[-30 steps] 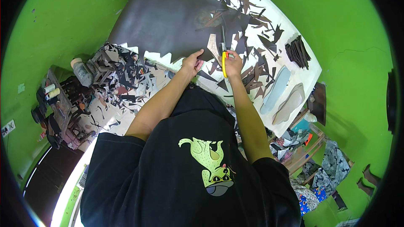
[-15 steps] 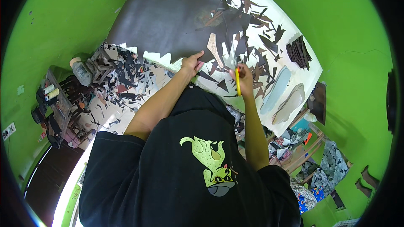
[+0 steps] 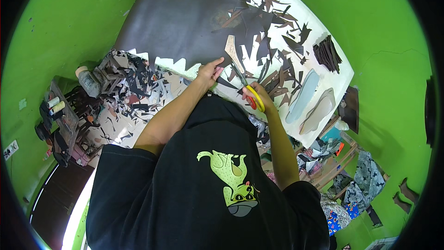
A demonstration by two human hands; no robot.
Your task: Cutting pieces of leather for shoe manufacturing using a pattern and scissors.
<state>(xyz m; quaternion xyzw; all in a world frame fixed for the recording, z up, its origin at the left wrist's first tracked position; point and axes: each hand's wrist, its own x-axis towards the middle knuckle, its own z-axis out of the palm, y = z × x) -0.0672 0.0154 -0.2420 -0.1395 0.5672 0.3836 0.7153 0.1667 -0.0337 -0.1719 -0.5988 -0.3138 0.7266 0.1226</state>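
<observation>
A large dark brown sheet, leather-like (image 3: 173,21), covers the left part of the white table, its near edge cut in zigzags. My left hand (image 3: 211,71) grips that near edge, thumb on top and fingers beneath. In my right hand (image 3: 260,94) are scissors (image 3: 248,86) with yellow and red handles. Their blades stand apart and point up and left toward the sheet's edge, close to my left fingertips. A tan, narrow template-like piece (image 3: 232,51) lies on the sheet just beyond the blades.
Dark offcuts (image 3: 277,78) litter the table's right side. A stack of dark strips (image 3: 327,54) lies farther right, near a pale blue sole-shaped piece (image 3: 303,95) and beige ones (image 3: 319,110). Scraps (image 3: 138,81) cover the floor at left, beside a stool (image 3: 108,74).
My right hand has moved a little down and left, swinging the scissors from pointing away to pointing at the sheet's edge. The blades have opened. My left hand keeps its hold.
</observation>
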